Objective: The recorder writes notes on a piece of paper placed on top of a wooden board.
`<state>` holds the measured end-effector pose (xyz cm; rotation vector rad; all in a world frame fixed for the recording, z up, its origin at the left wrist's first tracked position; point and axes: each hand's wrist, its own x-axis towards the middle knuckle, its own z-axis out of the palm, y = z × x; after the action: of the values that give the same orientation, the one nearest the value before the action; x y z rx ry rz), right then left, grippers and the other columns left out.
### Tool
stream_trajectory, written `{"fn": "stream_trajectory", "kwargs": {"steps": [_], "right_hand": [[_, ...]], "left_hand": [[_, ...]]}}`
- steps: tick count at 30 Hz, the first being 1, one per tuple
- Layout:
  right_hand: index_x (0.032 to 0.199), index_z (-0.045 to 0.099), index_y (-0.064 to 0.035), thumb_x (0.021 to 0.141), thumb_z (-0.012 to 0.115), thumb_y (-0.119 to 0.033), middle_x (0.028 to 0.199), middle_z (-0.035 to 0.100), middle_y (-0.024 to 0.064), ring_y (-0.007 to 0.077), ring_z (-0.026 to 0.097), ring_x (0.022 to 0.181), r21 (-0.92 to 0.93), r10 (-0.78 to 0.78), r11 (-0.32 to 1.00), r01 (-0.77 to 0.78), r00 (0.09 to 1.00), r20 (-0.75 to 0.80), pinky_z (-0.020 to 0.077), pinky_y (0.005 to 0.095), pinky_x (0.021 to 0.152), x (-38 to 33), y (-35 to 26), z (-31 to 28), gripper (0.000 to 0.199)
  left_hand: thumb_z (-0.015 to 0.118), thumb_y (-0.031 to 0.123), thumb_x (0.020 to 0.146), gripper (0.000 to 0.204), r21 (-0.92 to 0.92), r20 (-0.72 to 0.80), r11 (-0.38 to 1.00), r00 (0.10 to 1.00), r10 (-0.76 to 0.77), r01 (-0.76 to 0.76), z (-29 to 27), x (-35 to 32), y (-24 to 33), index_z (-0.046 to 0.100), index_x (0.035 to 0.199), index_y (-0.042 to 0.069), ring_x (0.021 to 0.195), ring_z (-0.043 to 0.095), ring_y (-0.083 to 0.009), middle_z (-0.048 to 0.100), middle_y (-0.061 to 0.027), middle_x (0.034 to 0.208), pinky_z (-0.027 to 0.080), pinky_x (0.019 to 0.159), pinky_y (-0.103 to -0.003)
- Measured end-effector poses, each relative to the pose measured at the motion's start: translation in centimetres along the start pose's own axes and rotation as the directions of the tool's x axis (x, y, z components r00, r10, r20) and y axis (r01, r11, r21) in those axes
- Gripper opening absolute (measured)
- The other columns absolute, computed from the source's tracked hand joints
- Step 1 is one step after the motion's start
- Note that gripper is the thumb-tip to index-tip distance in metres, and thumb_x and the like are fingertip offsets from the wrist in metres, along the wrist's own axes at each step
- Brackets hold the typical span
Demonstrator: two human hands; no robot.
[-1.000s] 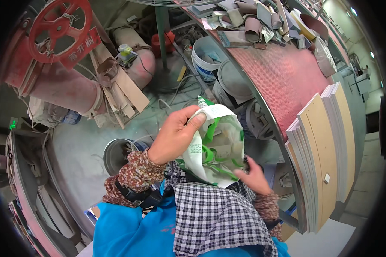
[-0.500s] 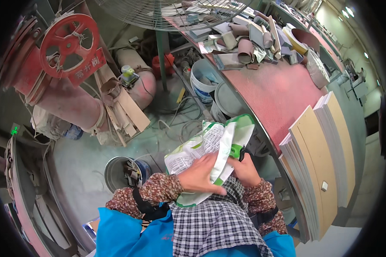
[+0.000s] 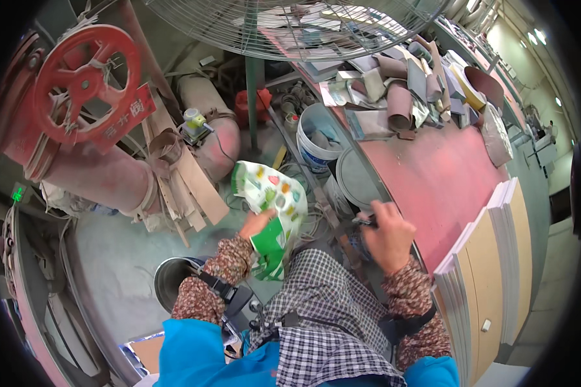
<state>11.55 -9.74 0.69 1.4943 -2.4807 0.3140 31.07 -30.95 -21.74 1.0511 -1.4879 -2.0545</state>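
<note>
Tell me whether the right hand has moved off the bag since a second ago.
Yes. The right hand left the green-and-white bag and moved right, to the red workbench edge.

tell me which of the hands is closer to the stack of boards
Right. The right hand is just left of the stack of boards; the left hand is farther left, holding a green-and-white bag.

— What colour is the bag [image 3: 272, 206] in the left hand [image 3: 255, 224]?
— White and green, dotted with small red, yellow and green shapes.
— And the sleeves [image 3: 219, 277]?
— Brown with a fine floral print; the apron [image 3: 329, 309] is a black-and-white check over a bright blue top [image 3: 200, 355].
— The bench [image 3: 445, 180]?
— Dusty red. The wheel [image 3: 84, 84] is red too, the bucket [image 3: 316, 138] white and blue, the boards [image 3: 490, 271] tan and grey-white.
</note>
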Motion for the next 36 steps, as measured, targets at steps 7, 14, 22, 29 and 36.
{"fn": "stream_trajectory", "kwargs": {"steps": [7, 14, 22, 29, 36], "right_hand": [[0.121, 0.062, -0.0123, 0.072, 0.079, -0.023, 0.094, 0.059, 0.0101, 0.0317, 0.064, 0.083, -0.041, 0.175, 0.984, -0.175, 0.985, -0.001, 0.0511, 0.0427, 0.067, 4.4, 5.9, 4.3, 0.053], [0.121, 0.06, -0.0162, 0.06, 0.084, -0.029, 0.09, 0.059, 0.0046, 0.0241, 0.063, 0.077, -0.007, 0.107, 0.994, -0.107, 0.991, 0.078, 0.0512, 0.0388, 0.064, 4.2, 7.2, 4.4, 0.066], [0.118, 0.068, -0.0145, 0.073, 0.079, -0.034, 0.083, 0.059, -0.0017, 0.0155, 0.06, 0.067, 0.034, 0.135, 0.99, -0.139, 0.987, 0.086, 0.0473, 0.0315, 0.057, 4.8, 7.6, 4.5, 0.051], [0.118, 0.066, -0.0105, 0.074, 0.075, -0.033, 0.085, 0.058, -0.0008, 0.0145, 0.059, 0.069, 0.057, 0.157, 0.984, -0.166, 0.978, 0.141, 0.0449, 0.0298, 0.058, 5.2, 7.6, 4.2, 0.05], [0.117, 0.067, -0.0108, 0.079, 0.07, -0.03, 0.087, 0.059, 0.0024, 0.0176, 0.059, 0.071, 0.112, 0.193, 0.974, -0.197, 0.98, 0.047, 0.0434, 0.0332, 0.06, 4.8, 7.8, 4.7, 0.043]], "left_hand": [[0.062, 0.031, 0.1, 0.033, -0.508, -0.034, 0.849, 0.982, -0.185, 0.142, 1.2, 18.6, 0.4, 0.063, 0.117, 0.003, 0.08, 0.064, -0.0146, 0.067, -0.003, 0.094, 0.053, 0.072, -0.031], [0.054, 0.038, 0.101, 0.041, -0.648, 0.13, 0.76, 0.99, 0.051, 0.046, 7.1, 34.1, -1.8, 0.064, 0.105, -0.001, 0.082, 0.068, -0.0254, 0.067, -0.0104, 0.088, 0.056, 0.077, -0.039], [0.054, 0.036, 0.1, 0.039, -0.428, -0.099, 0.903, 0.992, -0.081, 0.031, 9.1, 40.8, -2.0, 0.064, 0.108, -0.001, 0.085, 0.067, -0.0255, 0.067, -0.0105, 0.092, 0.056, 0.079, -0.038], [0.054, 0.034, 0.1, 0.038, -0.342, -0.13, 0.939, 0.989, -0.072, 0.023, 10.5, 43.1, -2.5, 0.063, 0.11, -0.002, 0.088, 0.067, -0.0256, 0.067, -0.0107, 0.095, 0.055, 0.08, -0.038], [0.054, 0.032, 0.1, 0.037, -0.263, -0.09, 0.964, 0.994, -0.059, 0.033, 12.8, 44.6, -2.9, 0.062, 0.112, -0.002, 0.09, 0.067, -0.0258, 0.066, -0.0108, 0.099, 0.055, 0.081, -0.038]]}}
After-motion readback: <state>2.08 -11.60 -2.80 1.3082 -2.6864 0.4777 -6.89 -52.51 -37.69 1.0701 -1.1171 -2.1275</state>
